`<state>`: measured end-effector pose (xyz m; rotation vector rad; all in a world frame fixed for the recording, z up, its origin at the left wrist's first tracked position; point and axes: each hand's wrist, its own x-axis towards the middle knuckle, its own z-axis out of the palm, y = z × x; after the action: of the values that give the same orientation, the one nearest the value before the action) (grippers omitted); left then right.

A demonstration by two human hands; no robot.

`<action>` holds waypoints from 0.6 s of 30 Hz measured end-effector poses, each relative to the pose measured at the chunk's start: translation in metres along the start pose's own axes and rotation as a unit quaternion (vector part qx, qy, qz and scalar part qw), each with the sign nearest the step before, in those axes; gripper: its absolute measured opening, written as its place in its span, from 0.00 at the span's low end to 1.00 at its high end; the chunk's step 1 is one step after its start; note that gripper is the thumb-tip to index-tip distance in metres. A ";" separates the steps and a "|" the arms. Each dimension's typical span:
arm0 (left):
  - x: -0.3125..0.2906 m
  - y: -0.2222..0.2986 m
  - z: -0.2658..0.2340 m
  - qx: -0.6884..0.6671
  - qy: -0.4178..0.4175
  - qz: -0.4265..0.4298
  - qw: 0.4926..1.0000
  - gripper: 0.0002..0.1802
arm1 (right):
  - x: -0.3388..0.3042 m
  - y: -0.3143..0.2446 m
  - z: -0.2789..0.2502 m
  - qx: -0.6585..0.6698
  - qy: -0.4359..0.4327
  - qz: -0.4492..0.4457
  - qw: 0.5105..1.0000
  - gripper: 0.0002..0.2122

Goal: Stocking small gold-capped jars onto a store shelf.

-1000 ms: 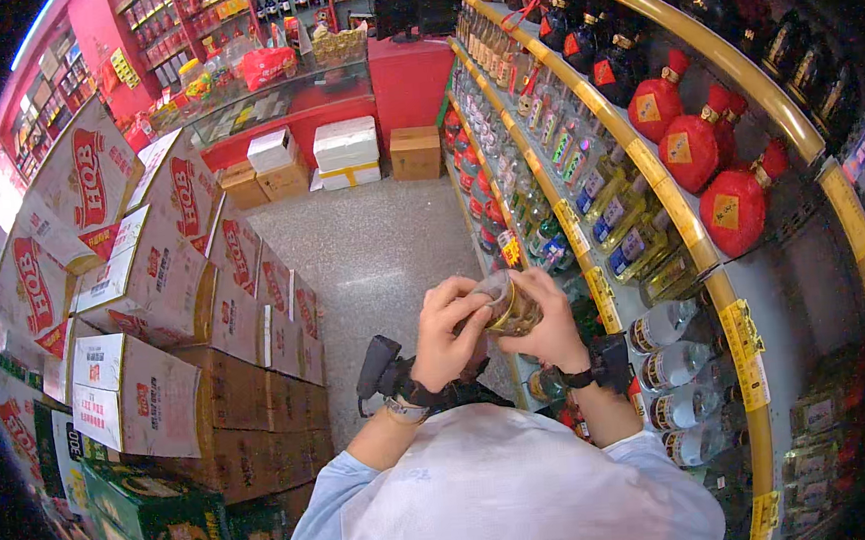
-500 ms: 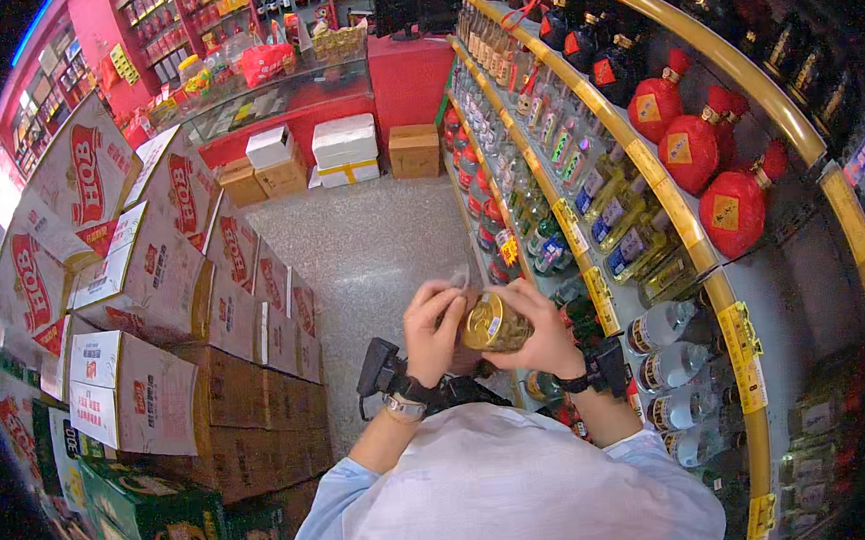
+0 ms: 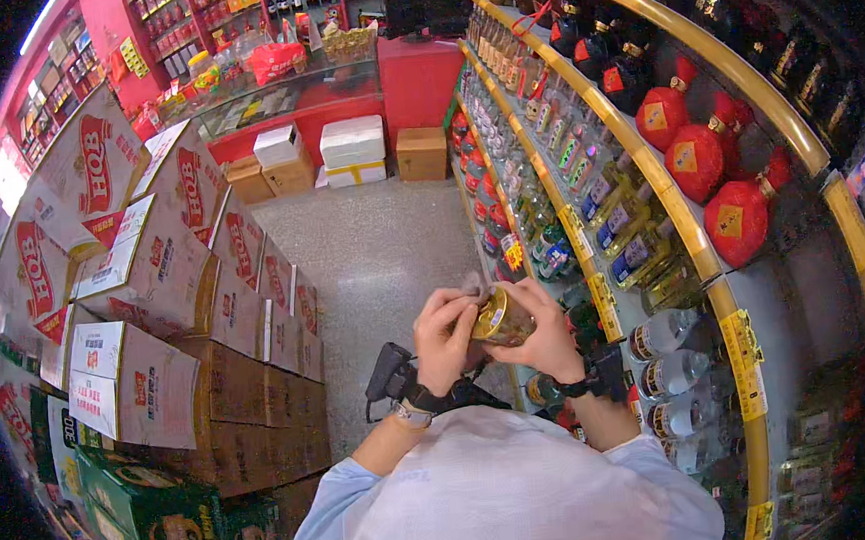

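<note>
In front of my chest my right hand (image 3: 550, 340) is wrapped around a small clear jar (image 3: 519, 324) with a gold lid. The jar lies tilted, its lid turned towards my left hand and a small pale label on top of it. My left hand (image 3: 441, 338) is closed in a pinch right beside the lid's edge. Just above those fingertips shows a blurred, see-through wisp (image 3: 474, 283); what the pinch holds is too small to make out.
White and red cartons (image 3: 144, 375) are stacked at my left, above green boxes (image 3: 154, 515). Shelves with clear bottles (image 3: 672, 374) and red round bottles (image 3: 737, 221) run along my right. Ahead, a glass counter (image 3: 291, 104) stands behind white boxes (image 3: 352, 142) on the grey floor (image 3: 351, 246).
The jar has turned a little in my right hand, and both hands have shifted slightly right. My left fingers have come closer to the lid. The view has moved slightly.
</note>
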<state>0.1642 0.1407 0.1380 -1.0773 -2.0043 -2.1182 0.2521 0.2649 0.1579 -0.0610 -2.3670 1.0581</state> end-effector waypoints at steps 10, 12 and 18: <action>-0.016 0.009 -0.003 0.060 0.022 0.017 0.998 0.06 | 0.001 0.004 -0.002 -0.058 0.028 0.041 0.997 0.31; -0.009 0.002 -0.003 0.054 0.019 -0.001 0.998 0.06 | -0.001 0.000 0.001 -0.075 0.011 0.033 0.997 0.31; 0.008 0.001 -0.001 0.038 -0.005 0.008 0.999 0.07 | 0.000 -0.001 0.009 -0.065 -0.017 0.027 0.997 0.32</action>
<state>0.1583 0.1432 0.1433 -1.0893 -2.0558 -2.0152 0.2482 0.2580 0.1542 -0.1567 -2.4753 0.9357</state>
